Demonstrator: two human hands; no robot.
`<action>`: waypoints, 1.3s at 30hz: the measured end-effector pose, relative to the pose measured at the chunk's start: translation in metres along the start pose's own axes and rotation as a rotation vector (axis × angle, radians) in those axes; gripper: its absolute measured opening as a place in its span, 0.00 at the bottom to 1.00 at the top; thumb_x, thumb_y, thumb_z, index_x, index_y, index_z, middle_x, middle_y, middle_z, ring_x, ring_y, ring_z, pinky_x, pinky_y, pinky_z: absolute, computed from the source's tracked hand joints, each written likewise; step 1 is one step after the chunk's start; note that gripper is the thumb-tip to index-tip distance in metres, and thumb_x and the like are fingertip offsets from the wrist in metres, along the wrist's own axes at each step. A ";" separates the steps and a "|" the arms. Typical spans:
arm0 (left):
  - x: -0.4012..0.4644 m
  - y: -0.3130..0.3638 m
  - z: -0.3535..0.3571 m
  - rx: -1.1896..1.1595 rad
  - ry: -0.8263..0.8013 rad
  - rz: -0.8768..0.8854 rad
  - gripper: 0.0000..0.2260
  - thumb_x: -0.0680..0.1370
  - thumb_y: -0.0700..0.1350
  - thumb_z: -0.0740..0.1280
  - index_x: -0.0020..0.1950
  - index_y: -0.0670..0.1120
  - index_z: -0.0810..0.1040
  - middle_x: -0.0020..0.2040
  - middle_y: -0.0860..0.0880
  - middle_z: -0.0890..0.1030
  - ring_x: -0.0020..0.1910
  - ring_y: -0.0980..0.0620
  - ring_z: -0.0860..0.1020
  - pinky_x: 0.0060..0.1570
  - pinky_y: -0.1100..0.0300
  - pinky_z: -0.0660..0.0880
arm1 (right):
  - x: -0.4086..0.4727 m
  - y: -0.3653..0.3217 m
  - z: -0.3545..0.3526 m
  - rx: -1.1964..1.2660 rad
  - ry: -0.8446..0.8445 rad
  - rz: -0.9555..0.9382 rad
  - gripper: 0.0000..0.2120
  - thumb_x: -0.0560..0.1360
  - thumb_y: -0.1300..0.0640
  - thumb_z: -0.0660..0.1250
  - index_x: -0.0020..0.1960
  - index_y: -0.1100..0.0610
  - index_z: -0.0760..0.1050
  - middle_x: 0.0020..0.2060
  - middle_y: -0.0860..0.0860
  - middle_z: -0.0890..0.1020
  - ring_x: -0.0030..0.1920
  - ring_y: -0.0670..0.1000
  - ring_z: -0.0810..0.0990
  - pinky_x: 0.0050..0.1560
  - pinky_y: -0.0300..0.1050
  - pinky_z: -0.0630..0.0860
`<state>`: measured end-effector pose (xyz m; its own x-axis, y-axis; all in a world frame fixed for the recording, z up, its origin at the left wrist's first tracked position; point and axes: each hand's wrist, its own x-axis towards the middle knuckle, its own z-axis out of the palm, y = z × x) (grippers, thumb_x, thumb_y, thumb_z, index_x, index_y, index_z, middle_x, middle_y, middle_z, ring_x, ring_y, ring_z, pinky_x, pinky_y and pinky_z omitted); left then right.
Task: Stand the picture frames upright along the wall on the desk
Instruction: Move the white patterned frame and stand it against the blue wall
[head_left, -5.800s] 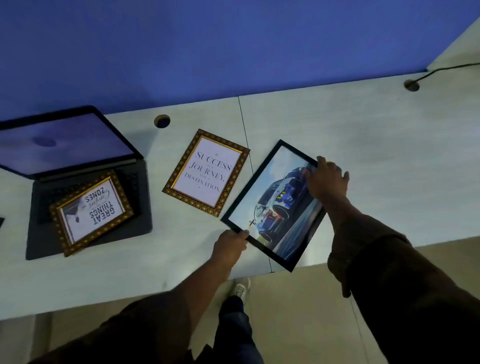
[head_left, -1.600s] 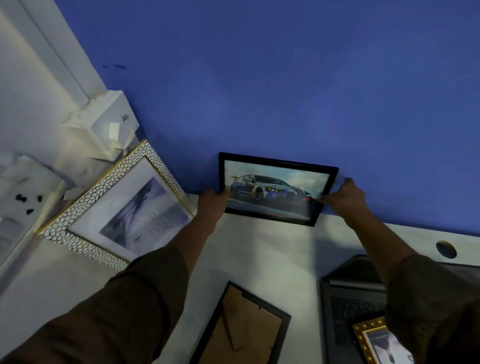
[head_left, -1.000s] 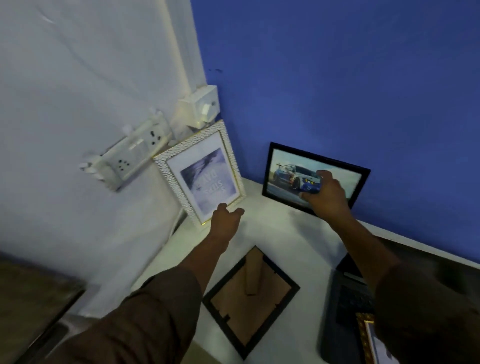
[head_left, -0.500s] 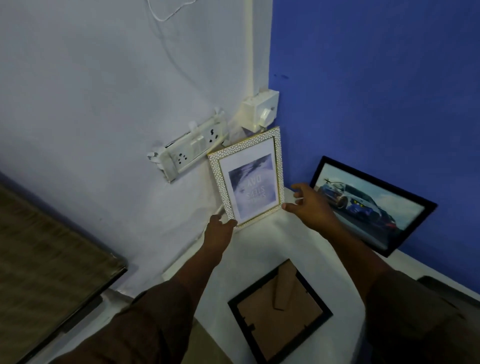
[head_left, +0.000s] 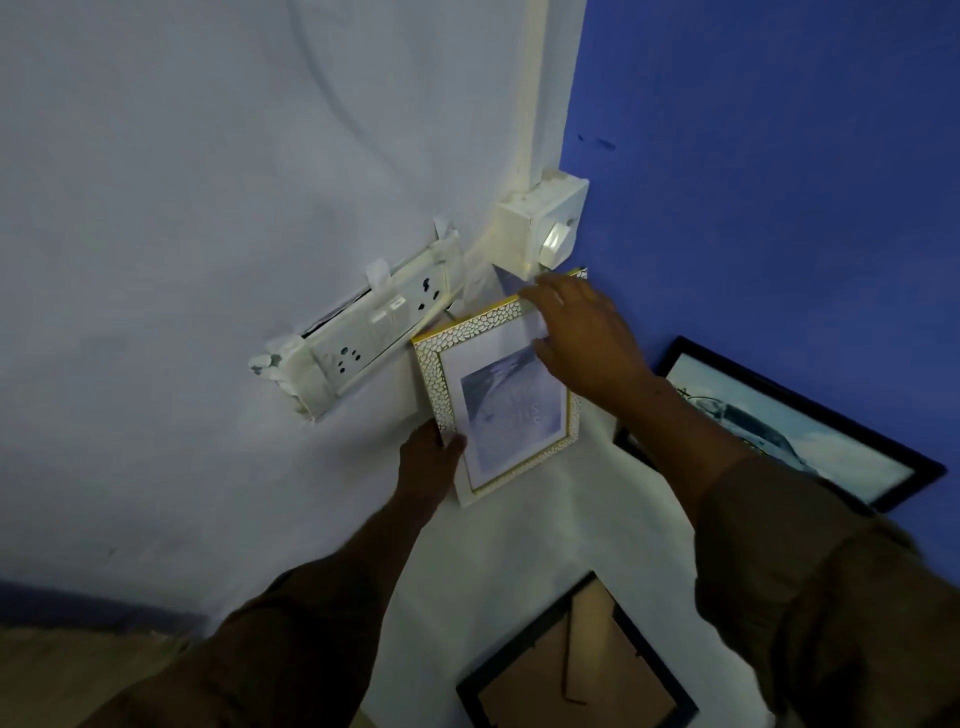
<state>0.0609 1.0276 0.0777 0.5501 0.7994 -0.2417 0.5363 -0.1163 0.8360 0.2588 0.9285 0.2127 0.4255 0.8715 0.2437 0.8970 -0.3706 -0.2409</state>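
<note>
Since half a second ago the white frame (head_left: 506, 397) has tipped nearer the corner and the right hand (head_left: 584, 338) has climbed from its right edge to its top.

Largest to smallest: the pale wall (head_left: 208, 182) at left meets the blue wall (head_left: 779, 182) at right, with the white desk (head_left: 545, 530) below. The car frame (head_left: 779, 421), black and thin-edged, leans upright on the blue wall. A black frame (head_left: 576, 670) lies face down near, its brown backing showing. The white frame, pebble-textured with gold trim, stands in the corner; its print's writing is unreadable. The left hand (head_left: 428, 462) pinches its lower left edge; the right hand's fingers spread loosely over its top. A white socket strip (head_left: 363, 332) and switch box (head_left: 543, 228) sit just behind.
</note>
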 end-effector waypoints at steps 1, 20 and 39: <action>0.003 0.000 0.000 0.022 -0.010 0.021 0.11 0.79 0.42 0.70 0.58 0.38 0.81 0.53 0.41 0.84 0.51 0.45 0.81 0.48 0.58 0.74 | 0.005 0.000 0.002 -0.070 -0.023 -0.027 0.31 0.74 0.56 0.73 0.75 0.53 0.69 0.73 0.55 0.72 0.72 0.59 0.71 0.72 0.57 0.66; -0.146 0.149 -0.020 0.291 0.069 0.760 0.09 0.76 0.50 0.71 0.54 0.49 0.82 0.49 0.48 0.86 0.51 0.46 0.82 0.53 0.52 0.75 | -0.209 0.036 -0.158 0.619 0.131 0.207 0.05 0.77 0.56 0.73 0.50 0.50 0.78 0.41 0.42 0.83 0.44 0.46 0.80 0.46 0.47 0.76; -0.443 0.223 0.164 -0.887 -0.559 -0.144 0.18 0.83 0.57 0.62 0.66 0.46 0.78 0.59 0.45 0.84 0.57 0.42 0.82 0.61 0.48 0.78 | -0.601 0.014 -0.275 1.360 1.231 0.662 0.13 0.80 0.66 0.68 0.63 0.61 0.76 0.59 0.57 0.85 0.57 0.56 0.85 0.59 0.54 0.81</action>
<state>0.0419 0.5506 0.2903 0.8562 0.3598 -0.3708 0.0846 0.6105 0.7875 0.0483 0.3110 0.3212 0.9813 -0.1664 0.0971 0.1676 0.4885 -0.8563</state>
